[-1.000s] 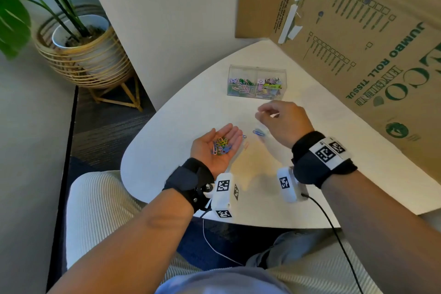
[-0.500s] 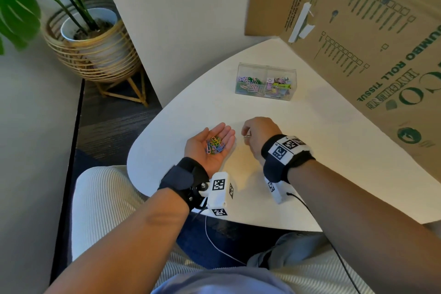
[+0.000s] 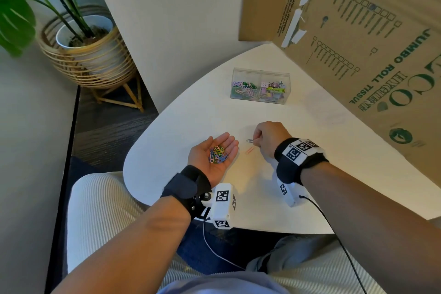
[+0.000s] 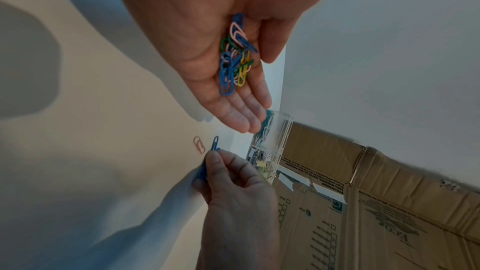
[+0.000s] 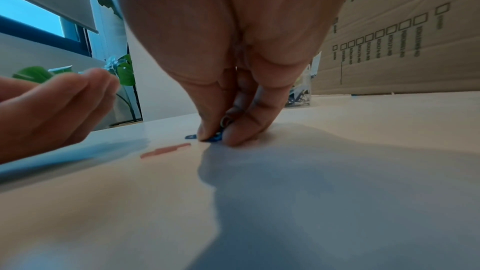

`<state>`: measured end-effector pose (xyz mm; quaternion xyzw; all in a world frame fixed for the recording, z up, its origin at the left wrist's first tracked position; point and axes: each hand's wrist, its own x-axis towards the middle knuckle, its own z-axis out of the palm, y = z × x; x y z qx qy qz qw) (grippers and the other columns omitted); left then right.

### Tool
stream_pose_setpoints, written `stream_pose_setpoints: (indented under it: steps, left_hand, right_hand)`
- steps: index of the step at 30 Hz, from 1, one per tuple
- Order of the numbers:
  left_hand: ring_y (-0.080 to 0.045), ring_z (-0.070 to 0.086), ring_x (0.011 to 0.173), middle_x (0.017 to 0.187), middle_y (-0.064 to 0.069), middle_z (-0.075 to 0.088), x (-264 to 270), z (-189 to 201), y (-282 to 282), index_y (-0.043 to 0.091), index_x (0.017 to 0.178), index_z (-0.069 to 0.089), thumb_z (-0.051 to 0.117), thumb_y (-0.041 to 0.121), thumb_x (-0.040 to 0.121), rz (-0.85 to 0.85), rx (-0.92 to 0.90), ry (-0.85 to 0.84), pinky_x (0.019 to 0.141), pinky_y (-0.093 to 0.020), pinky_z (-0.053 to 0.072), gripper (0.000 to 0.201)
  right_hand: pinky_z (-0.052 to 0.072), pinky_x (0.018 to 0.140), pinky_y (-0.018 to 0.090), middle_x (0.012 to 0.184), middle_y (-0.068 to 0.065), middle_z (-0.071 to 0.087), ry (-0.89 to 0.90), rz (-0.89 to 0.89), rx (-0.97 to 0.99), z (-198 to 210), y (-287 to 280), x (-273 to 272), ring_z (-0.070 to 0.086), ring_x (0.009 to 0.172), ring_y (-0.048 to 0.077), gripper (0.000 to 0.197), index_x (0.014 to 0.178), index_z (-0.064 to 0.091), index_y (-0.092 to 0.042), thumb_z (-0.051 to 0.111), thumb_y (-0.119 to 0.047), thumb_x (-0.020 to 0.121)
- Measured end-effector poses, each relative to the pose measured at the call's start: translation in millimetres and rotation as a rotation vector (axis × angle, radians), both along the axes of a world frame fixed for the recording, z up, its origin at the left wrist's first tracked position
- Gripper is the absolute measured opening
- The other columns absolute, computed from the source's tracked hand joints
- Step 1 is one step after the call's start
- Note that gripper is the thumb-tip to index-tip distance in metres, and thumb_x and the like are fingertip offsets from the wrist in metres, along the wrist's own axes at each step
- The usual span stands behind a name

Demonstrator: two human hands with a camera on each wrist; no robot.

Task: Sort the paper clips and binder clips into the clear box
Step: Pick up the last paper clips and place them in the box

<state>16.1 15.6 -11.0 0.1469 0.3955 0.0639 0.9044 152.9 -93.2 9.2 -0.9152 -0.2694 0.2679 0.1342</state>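
My left hand [image 3: 214,153] lies palm up on the white table [image 3: 181,126], fingers nearly straight, carrying a heap of coloured paper clips [image 3: 217,154] [image 4: 235,56]. Just to its right my right hand [image 3: 265,137] points down at the table and pinches a blue paper clip [image 3: 249,141] [image 4: 214,143] [image 5: 214,137] between thumb and fingertips. A pink paper clip [image 3: 249,149] [image 4: 199,144] [image 5: 165,150] lies loose on the table between the hands. The clear box [image 3: 260,85] stands farther back, paper clips in its left half, binder clips in its right.
A large cardboard sheet [image 3: 358,38] leans along the table's right and back side, close behind the box. A white wall panel [image 3: 167,19] borders the table's left rear. A potted plant in a wicker stand [image 3: 88,48] sits on the floor at left.
My right hand drew back from near the left palm toward the right and lowered onto the table, where it now pinches the blue clip. The left hand has kept still with its heap.
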Motion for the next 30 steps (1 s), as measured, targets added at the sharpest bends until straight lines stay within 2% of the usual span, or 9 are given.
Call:
stream_pose_setpoints:
  steps: [7,11,16,19,21,23,26,28,30]
  left_hand:
    - [-0.032,0.063,0.095,0.091,-0.02,0.071,0.2,-1.0,0.4,-0.006,0.099,0.064,0.035,0.024,0.102,-0.002,0.016,0.023,0.089,-0.039,0.047,0.041]
    - [-0.033,0.063,0.096,0.091,-0.021,0.071,1.8,-0.5,-6.1,-0.007,0.1,0.063,0.035,0.023,0.102,-0.02,0.01,0.023,0.087,-0.039,0.047,0.041]
    - [-0.034,0.065,0.09,0.095,-0.023,0.067,14.0,3.7,-23.0,-0.006,0.096,0.062,0.036,0.022,0.101,-0.074,-0.022,-0.006,0.078,-0.042,0.053,0.039]
    - [-0.029,0.067,0.082,0.088,-0.019,0.068,18.6,7.6,-33.6,-0.001,0.095,0.062,0.037,0.019,0.099,-0.098,-0.025,-0.053,0.076,-0.039,0.058,0.033]
    - [-0.029,0.067,0.08,0.087,-0.019,0.069,18.6,9.5,-33.5,-0.002,0.1,0.062,0.036,0.017,0.099,-0.086,-0.035,-0.069,0.069,-0.039,0.059,0.032]
    - [-0.032,0.066,0.083,0.089,-0.021,0.068,16.2,8.9,-28.6,-0.006,0.101,0.061,0.036,0.018,0.1,-0.072,-0.054,-0.056,0.073,-0.041,0.054,0.035]
    - [-0.036,0.061,0.094,0.099,-0.025,0.064,9.6,5.5,-22.8,-0.01,0.099,0.061,0.036,0.019,0.101,-0.055,-0.071,-0.025,0.087,-0.044,0.046,0.039]
    - [-0.036,0.061,0.094,0.098,-0.024,0.064,5.6,3.4,-23.7,-0.01,0.099,0.061,0.036,0.019,0.101,-0.059,-0.069,-0.015,0.085,-0.044,0.046,0.038]
    - [-0.036,0.061,0.093,0.094,-0.024,0.067,4.4,1.5,-25.5,-0.01,0.099,0.061,0.036,0.018,0.101,-0.068,-0.069,-0.021,0.082,-0.044,0.05,0.038]
  right_hand:
    - [0.045,0.07,0.023,0.075,0.002,0.064,0.014,-0.127,0.246,-14.3,-21.5,12.3,0.059,0.073,0.019,0.023,0.08,0.071,-0.015,0.058,0.002,0.087]
    - [0.048,0.063,0.022,0.078,-0.001,0.063,0.103,-0.294,0.506,-0.9,-29.5,14.3,0.059,0.064,0.016,0.023,0.079,0.071,-0.02,0.068,0.003,0.083]
    - [0.054,0.067,0.029,0.079,-0.003,0.065,0.14,-0.118,0.751,36.8,-15.4,-14.9,0.06,0.063,0.014,0.027,0.077,0.067,-0.026,0.074,0.0,0.08]
    - [0.057,0.065,0.027,0.078,-0.01,0.064,0.169,0.083,0.568,44.2,-10.0,-35.5,0.06,0.063,0.003,0.017,0.086,0.069,-0.027,0.075,-0.013,0.081]
    - [0.056,0.067,0.028,0.087,-0.006,0.066,0.16,0.082,0.543,44.5,-12.4,-37.2,0.062,0.068,0.007,0.01,0.093,0.07,-0.026,0.073,-0.021,0.084]
    - [0.052,0.079,0.026,0.097,-0.007,0.068,0.055,0.037,0.583,42.3,-19.2,-24.6,0.063,0.081,0.009,0.011,0.099,0.07,-0.024,0.068,-0.02,0.089]
    - [0.038,0.099,0.024,0.13,-0.005,0.058,-0.077,0.168,0.267,33.3,-33.0,3.6,0.052,0.115,0.011,0.036,0.124,0.061,-0.026,0.066,-0.017,0.09]
    - [0.023,0.111,0.025,0.154,0.001,0.035,-0.043,0.294,-0.028,20.6,-39.5,13.7,0.033,0.139,0.018,0.061,0.144,0.043,-0.026,0.066,-0.014,0.089]
    - [0.02,0.113,0.026,0.158,0.002,0.025,-0.037,0.319,-0.14,9.2,-39.0,16.3,0.027,0.144,0.02,0.069,0.15,0.032,-0.025,0.065,-0.016,0.091]
